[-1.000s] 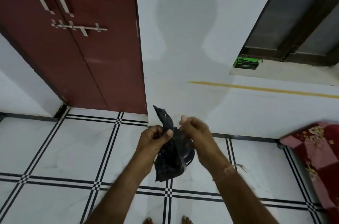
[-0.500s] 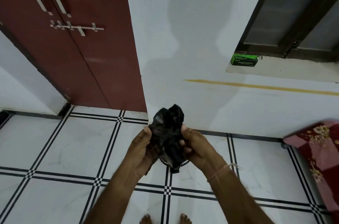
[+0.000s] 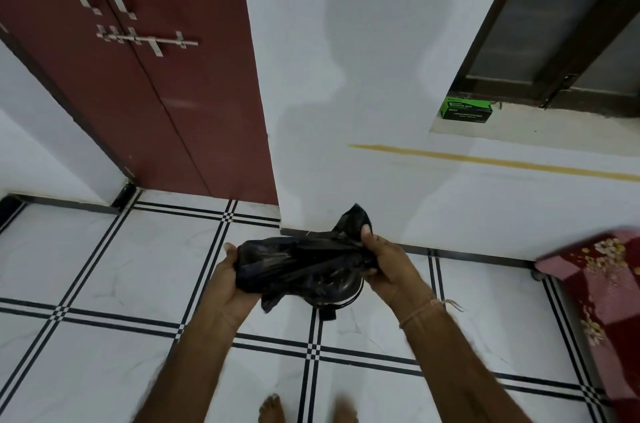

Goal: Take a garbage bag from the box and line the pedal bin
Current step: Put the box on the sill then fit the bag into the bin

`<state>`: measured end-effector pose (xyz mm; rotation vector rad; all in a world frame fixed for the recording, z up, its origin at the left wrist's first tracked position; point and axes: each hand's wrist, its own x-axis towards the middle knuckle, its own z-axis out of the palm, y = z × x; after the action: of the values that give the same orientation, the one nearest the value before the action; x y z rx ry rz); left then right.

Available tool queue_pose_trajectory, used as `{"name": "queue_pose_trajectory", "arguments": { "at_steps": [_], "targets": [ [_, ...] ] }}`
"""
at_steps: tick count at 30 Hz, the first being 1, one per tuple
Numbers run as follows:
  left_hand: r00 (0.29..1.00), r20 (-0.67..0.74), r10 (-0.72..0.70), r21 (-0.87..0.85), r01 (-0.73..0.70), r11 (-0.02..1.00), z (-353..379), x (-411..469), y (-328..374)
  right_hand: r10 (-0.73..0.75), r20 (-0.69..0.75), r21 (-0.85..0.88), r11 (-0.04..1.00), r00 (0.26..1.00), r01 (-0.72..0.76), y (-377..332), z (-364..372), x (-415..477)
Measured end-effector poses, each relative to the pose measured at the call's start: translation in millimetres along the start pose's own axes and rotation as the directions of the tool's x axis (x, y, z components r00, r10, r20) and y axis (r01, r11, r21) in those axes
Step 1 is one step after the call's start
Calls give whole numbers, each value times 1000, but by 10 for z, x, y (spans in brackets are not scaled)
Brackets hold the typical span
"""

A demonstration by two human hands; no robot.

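A crumpled black garbage bag [image 3: 298,261] is stretched sideways between my two hands at waist height over the tiled floor. My left hand [image 3: 230,280] grips its left end. Its right end is pinched in my right hand [image 3: 384,261], with a corner poking up past my thumb. Below the bag, part of a black pedal bin [image 3: 341,298] with its rim and pedal shows on the floor, mostly hidden by the bag. The green garbage bag box [image 3: 465,109] lies on a window ledge at the upper right.
A dark red double door [image 3: 166,76] with metal handles and a latch stands at the left. A white wall rises straight ahead. A red floral cloth over furniture [image 3: 602,287] is at the right edge. My bare feet [image 3: 272,408] are on the tiles below.
The bag was bunched between both hands close together; now my hands have moved apart, pulling the bag out sideways.
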<state>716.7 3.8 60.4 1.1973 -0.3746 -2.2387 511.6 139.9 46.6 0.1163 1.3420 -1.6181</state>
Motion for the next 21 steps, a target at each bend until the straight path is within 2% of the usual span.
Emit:
{"name": "queue_pose_trajectory", "arguments": {
  "at_steps": [6, 8, 9, 11, 12, 13, 14, 15, 16, 17, 18, 19, 20, 21],
  "targets": [
    [978, -159, 139, -146, -162, 976, -209, 10, 224, -60, -162, 134, 988, 985, 82, -41, -144, 139],
    [965, -244, 92, -79, -115, 990, -185, 28, 240, -96, -189, 60, 992, 977, 109, -28, -127, 138],
    [957, -285, 52, 0, -54, 999, -147, 77, 210, -86, -160, -9, 996, 983, 86, -3, -52, 141],
    [958, -273, 90, 161, -46, 986, 88, 122, 208, -82, -66, -155, 985, 994, 71, -43, 295, 117],
    [964, -225, 142, 190, -99, 977, 288, 124, 250, -160, -24, -209, 966, 987, 152, -148, 526, 88],
    [958, -154, 244, 212, -209, 955, 484, 122, 299, -329, -7, -266, 911, 944, 315, -285, 739, 38],
    [902, -46, 430, 257, -405, 877, 707, 78, 394, -564, 20, -333, 775, 825, 537, -493, 962, -79],
    [765, 74, 639, 342, -622, 705, 905, 18, 528, -784, 78, -378, 548, 616, 746, -707, 1147, -224],
    [582, 203, 787, 383, -787, 483, 1092, -99, 624, -926, 160, -404, 255, 342, 878, -833, 1254, -389],
    [408, 310, 859, 427, -867, 257, 1131, -35, 683, -966, 230, -421, 15, 123, 907, -876, 1297, -387],
    [391, 358, 848, 490, -852, 186, 1122, -12, 620, -948, 301, -490, -61, 103, 869, -794, 1247, -346],
    [491, 350, 798, 569, -788, 236, 993, 166, 535, -904, 357, -571, -12, 235, 821, -604, 1164, -161],
    [647, 263, 715, 634, -675, 377, 749, 334, 371, -811, 352, -666, 133, 466, 734, -275, 991, 41],
    [802, 132, 583, 653, -513, 557, 471, 497, 210, -691, 274, -741, 292, 669, 605, 40, 765, 255]
  ]
}}
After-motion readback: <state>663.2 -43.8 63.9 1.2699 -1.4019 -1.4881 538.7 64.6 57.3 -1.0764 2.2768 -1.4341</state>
